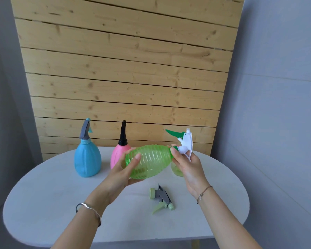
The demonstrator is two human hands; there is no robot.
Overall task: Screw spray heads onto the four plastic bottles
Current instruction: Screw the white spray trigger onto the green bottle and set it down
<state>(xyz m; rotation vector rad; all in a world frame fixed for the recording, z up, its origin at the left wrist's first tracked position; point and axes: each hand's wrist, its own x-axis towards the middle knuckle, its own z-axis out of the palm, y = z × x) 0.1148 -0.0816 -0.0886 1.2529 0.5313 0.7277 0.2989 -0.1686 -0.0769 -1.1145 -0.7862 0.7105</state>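
My left hand (123, 174) grips the ribbed, clear green bottle (151, 161), which lies sideways above the table with its neck to the right. At that neck my right hand (186, 163) holds the white spray head (185, 142) with a dark green trigger. A blue bottle (87, 159) with a grey head stands at the back left. Beside it a pink bottle (118, 154) with a black head is partly hidden by the green one. A pale green bottle (176, 170) shows only a sliver behind my right hand. A loose grey and pale green spray head (162, 199) lies on the table.
The white oval table (61, 203) has its front edge close to me. A wooden plank wall (124, 69) rises right behind the table. Grey walls stand on both sides.
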